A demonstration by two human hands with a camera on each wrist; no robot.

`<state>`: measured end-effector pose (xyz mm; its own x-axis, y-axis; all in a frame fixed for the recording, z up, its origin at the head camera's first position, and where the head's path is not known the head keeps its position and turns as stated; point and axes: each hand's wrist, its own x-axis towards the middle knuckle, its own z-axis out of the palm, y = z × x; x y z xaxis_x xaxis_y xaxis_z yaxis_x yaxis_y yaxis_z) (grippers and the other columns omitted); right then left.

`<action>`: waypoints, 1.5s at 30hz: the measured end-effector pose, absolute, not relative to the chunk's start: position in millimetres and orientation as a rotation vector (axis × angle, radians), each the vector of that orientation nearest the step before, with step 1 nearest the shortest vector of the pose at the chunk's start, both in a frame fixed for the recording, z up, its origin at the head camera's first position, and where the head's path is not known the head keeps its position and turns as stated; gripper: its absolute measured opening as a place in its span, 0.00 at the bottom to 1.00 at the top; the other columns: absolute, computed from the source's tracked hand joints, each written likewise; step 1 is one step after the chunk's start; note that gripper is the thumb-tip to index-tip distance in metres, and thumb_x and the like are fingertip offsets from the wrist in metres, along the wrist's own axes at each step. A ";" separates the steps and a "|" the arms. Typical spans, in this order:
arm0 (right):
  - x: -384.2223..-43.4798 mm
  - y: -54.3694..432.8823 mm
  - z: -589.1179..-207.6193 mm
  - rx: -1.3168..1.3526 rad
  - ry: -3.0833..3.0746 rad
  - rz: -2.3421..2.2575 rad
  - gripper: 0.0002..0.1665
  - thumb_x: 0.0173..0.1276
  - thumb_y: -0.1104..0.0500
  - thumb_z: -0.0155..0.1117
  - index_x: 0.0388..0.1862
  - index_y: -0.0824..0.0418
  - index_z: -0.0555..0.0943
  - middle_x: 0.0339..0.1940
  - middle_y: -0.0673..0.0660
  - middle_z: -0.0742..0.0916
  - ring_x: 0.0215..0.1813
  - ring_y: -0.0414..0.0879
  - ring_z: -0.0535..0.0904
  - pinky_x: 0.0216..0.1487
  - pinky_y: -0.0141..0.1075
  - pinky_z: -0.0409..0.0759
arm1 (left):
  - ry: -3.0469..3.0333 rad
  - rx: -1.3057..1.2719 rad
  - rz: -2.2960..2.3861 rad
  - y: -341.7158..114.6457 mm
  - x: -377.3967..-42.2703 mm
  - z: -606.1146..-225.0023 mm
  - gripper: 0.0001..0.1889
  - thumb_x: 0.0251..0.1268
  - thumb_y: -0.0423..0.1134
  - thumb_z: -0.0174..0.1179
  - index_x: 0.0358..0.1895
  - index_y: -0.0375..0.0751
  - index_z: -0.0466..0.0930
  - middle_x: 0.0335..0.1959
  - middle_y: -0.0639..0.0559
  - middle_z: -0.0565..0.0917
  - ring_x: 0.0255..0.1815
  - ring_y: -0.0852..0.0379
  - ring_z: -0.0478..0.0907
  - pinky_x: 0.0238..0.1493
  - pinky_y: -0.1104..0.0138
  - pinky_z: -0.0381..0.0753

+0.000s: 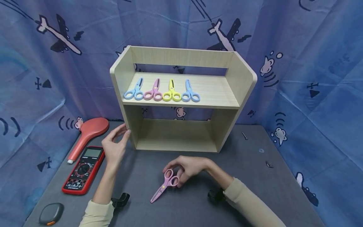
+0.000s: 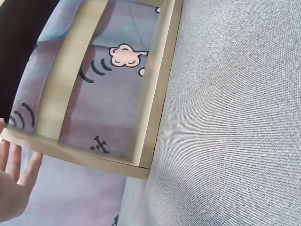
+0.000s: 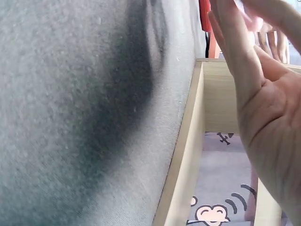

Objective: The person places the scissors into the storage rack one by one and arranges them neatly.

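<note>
Pink scissors (image 1: 163, 188) hang from my right hand (image 1: 190, 168), which grips them by the finger loops above the grey table. Their blades point down toward the front left. In the right wrist view the right hand (image 3: 273, 108) hides most of them. My left hand (image 1: 115, 146) is at the left side panel of a small wooden shelf (image 1: 177, 135), fingertips right at its edge; the left wrist view shows those fingers extended against the wood. On the upper board lie blue scissors (image 1: 134, 91), pink scissors (image 1: 153, 91), yellow scissors (image 1: 171, 92) and more blue scissors (image 1: 190, 92) in a row, loops toward the front.
At the left are a red paddle-shaped object (image 1: 89, 134), a red multimeter (image 1: 83, 170) and a dark grey rounded device (image 1: 51, 213). Small metal pieces, including a screw (image 1: 244, 136), lie at the right. A blue patterned curtain (image 1: 306, 63) surrounds the table.
</note>
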<state>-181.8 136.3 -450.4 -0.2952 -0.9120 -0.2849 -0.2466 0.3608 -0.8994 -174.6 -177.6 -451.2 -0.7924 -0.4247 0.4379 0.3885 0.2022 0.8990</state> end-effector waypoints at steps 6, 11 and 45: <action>-177.4 142.2 -446.6 -0.967 1.664 -0.984 0.42 0.62 0.70 0.79 0.74 0.70 0.72 0.57 0.51 0.84 0.38 0.37 0.86 0.42 0.25 0.88 | -1.856 0.039 -1.656 -176.9 -174.2 -450.5 0.17 0.71 0.33 0.74 0.60 0.39 0.90 0.54 0.34 0.91 0.48 0.72 0.87 0.51 0.84 0.86; -174.2 142.6 -447.0 -1.012 1.642 -0.960 0.42 0.62 0.71 0.79 0.74 0.70 0.73 0.58 0.52 0.84 0.37 0.36 0.85 0.41 0.24 0.86 | -1.847 0.034 -1.660 -176.8 -174.7 -449.8 0.17 0.71 0.33 0.74 0.60 0.39 0.90 0.54 0.33 0.91 0.48 0.71 0.87 0.50 0.83 0.87; -151.6 206.5 -302.6 -1.349 2.355 -1.594 0.43 0.54 0.78 0.83 0.70 0.71 0.78 0.54 0.67 0.89 0.42 0.41 0.94 0.43 0.40 0.95 | -1.831 0.026 -1.659 -177.1 -176.7 -451.5 0.17 0.69 0.32 0.74 0.59 0.38 0.91 0.52 0.33 0.92 0.47 0.72 0.88 0.49 0.83 0.87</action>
<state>-151.6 206.5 -302.6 -0.6328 -0.6380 0.4387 -0.6444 0.1197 -0.7553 -176.7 -177.1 -451.5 -0.7832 -0.4312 0.4479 0.4034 0.1958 0.8938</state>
